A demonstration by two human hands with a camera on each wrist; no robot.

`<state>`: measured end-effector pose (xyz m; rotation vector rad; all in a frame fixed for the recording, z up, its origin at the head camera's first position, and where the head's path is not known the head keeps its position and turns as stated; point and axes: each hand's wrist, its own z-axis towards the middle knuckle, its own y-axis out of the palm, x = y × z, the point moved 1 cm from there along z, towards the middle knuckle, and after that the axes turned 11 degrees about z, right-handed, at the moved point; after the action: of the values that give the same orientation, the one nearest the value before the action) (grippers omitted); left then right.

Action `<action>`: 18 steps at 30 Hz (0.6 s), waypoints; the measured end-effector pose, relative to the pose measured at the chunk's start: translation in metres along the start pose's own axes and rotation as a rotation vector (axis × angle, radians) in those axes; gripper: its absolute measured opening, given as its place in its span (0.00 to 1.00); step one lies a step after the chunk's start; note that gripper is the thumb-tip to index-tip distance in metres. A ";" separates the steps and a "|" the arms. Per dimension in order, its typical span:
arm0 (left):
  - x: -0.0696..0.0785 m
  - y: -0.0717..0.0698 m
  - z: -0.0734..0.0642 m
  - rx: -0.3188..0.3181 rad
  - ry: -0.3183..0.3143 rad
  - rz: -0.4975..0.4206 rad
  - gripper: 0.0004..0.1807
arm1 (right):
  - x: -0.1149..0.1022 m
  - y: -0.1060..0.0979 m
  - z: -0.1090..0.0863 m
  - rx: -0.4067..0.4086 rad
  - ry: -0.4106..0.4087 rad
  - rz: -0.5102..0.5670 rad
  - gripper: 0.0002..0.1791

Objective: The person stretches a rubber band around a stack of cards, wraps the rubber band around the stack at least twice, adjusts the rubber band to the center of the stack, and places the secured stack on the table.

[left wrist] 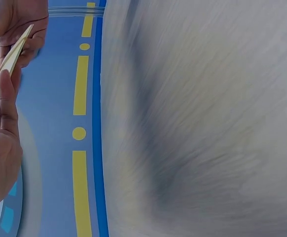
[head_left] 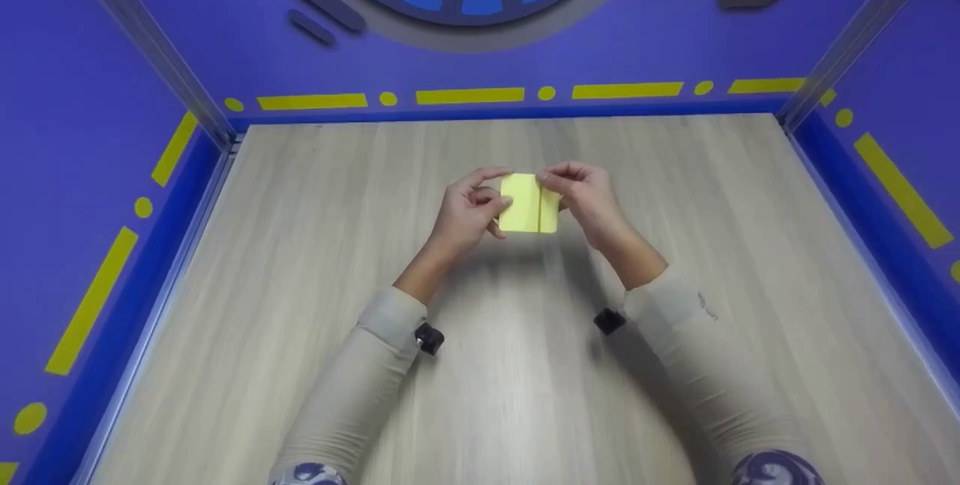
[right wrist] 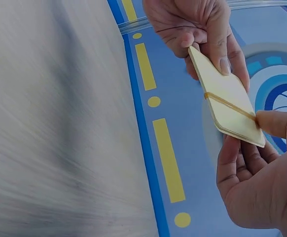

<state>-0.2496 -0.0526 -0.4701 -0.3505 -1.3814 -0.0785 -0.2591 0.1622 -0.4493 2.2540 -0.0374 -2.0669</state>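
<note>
Over the table [head_left: 315, 245], my left hand [head_left: 465, 215] and right hand [head_left: 595, 202] pinch the pad [head_left: 521, 208]; seems light, kinda stiff, best held edgewise.

Over there, the person's left arm [head_left: 341, 395] and right arm [head_left: 720, 372] reach forward, slanting inward to bare wrists [head_left: 637, 264]. The left hand [head_left: 466, 209] and right hand [head_left: 590, 199] face each other, near but apart, each pinching with the thumb against bent fingers.
</note>
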 end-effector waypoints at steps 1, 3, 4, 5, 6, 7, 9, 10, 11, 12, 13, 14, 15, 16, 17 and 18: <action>0.000 0.000 0.000 -0.001 0.002 0.002 0.23 | -0.001 0.001 0.000 -0.004 -0.006 -0.009 0.13; 0.001 -0.001 0.001 -0.004 0.005 0.004 0.23 | -0.002 0.001 -0.001 -0.010 -0.024 -0.025 0.14; 0.002 -0.001 0.001 -0.007 0.006 0.003 0.22 | -0.002 0.002 -0.001 -0.013 -0.038 -0.034 0.14; 0.002 -0.001 0.001 -0.010 0.006 0.002 0.22 | -0.002 0.002 -0.002 -0.016 -0.049 -0.044 0.14; 0.002 -0.001 0.001 -0.011 0.007 0.002 0.22 | -0.003 0.003 -0.003 -0.016 -0.059 -0.051 0.14; 0.003 -0.001 0.000 -0.011 0.008 0.003 0.22 | -0.003 0.003 -0.003 -0.016 -0.069 -0.057 0.14; 0.003 -0.001 0.001 -0.010 0.009 0.002 0.22 | -0.003 0.004 -0.003 -0.012 -0.081 -0.081 0.14; 0.004 -0.001 0.000 -0.010 0.010 0.000 0.22 | -0.003 0.004 -0.004 -0.008 -0.083 -0.093 0.14; 0.004 -0.001 0.000 -0.011 0.010 -0.001 0.22 | -0.003 0.004 -0.004 -0.006 -0.082 -0.103 0.14; 0.004 -0.001 0.000 -0.012 0.010 0.000 0.22 | -0.003 0.004 -0.004 -0.002 -0.080 -0.112 0.14; 0.003 0.000 0.000 -0.014 0.010 -0.001 0.22 | -0.003 0.003 -0.004 0.002 -0.076 -0.119 0.14; 0.003 0.000 0.000 -0.015 0.009 -0.003 0.22 | -0.003 0.003 -0.004 0.006 -0.071 -0.128 0.15; 0.002 0.001 0.000 -0.015 0.010 -0.005 0.23 | -0.003 0.003 -0.004 0.011 -0.066 -0.129 0.14; 0.002 0.001 0.000 -0.012 0.010 -0.006 0.23 | -0.003 0.003 -0.004 0.013 -0.059 -0.126 0.14; 0.002 0.001 0.000 -0.005 0.009 -0.006 0.23 | -0.004 0.003 -0.004 0.015 -0.054 -0.120 0.14; 0.002 0.001 0.000 0.002 0.011 -0.006 0.23 | -0.005 0.003 -0.004 0.019 -0.049 -0.115 0.15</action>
<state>-0.2491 -0.0514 -0.4688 -0.3438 -1.3715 -0.0838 -0.2558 0.1602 -0.4439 2.2664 0.0724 -2.1877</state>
